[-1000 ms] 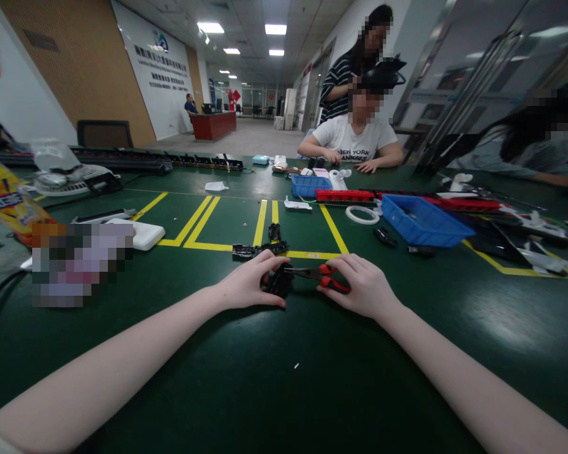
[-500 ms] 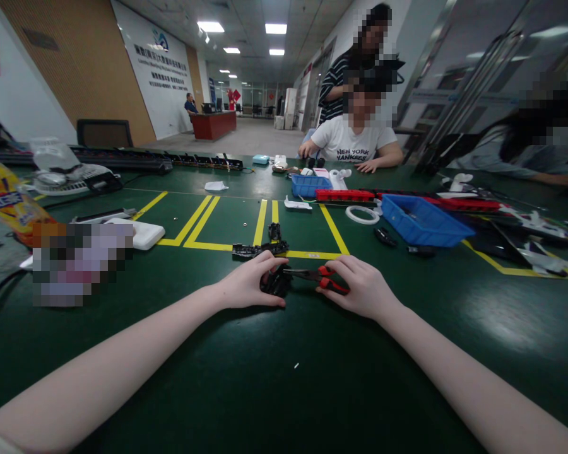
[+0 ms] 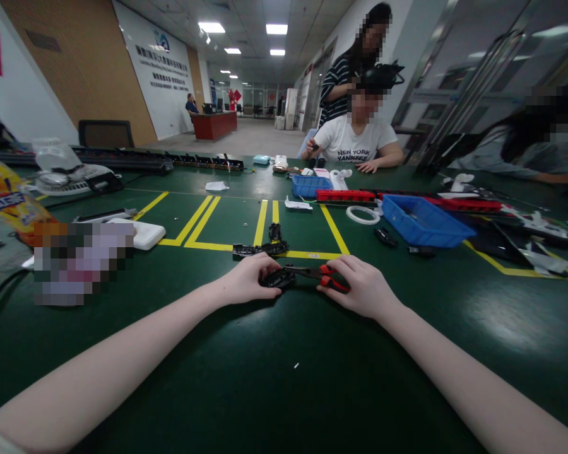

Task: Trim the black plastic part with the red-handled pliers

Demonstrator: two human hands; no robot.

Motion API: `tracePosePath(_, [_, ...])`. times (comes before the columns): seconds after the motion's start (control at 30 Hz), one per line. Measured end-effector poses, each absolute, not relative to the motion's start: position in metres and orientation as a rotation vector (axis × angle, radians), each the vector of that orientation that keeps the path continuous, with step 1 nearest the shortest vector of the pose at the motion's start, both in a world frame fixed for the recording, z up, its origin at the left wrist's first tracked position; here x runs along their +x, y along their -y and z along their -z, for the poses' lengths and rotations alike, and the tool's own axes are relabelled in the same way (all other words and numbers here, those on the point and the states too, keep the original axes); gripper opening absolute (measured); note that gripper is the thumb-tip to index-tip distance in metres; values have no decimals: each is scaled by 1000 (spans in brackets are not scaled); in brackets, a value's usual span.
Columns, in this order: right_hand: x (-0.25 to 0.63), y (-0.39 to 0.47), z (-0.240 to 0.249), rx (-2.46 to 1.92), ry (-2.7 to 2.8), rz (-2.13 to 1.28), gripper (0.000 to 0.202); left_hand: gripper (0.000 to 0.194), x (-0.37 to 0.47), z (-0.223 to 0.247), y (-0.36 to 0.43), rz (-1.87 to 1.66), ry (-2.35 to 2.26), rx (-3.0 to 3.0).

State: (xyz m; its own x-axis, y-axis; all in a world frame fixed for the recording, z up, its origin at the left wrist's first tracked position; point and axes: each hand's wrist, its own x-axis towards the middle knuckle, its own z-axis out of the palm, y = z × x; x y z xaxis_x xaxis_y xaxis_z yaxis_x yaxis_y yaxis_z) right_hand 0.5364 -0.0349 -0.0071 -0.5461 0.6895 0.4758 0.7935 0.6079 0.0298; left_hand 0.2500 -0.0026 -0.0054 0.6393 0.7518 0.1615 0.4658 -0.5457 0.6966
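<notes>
"What lies nearest?"
"A tiny white sliver on the glossy green tabletop."
"And the fingers?"
"The left hand pinches a glossy black plastic part between parted thumb and fingers. The right hand curls its fingers round red-handled metal pliers, handles slightly apart, tips at the part; I can't tell whether they grip it."
"Beyond?"
"Jagged black pieces, then a rectangular blue plastic bin, rightward."
</notes>
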Motion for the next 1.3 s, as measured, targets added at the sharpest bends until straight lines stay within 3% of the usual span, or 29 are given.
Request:
tracePosePath(0.8, [535, 37, 4, -1224, 2405, 268, 36, 30, 249, 11, 1, -636, -895, 2371])
tracePosePath(1.2, [535, 36, 6, -1221, 2419, 315, 38, 47, 250, 14, 1, -631, -914, 2332])
tracePosePath(1.3, [535, 37, 5, -1227, 2431, 324, 37, 33, 251, 14, -1, -621, -936, 2285])
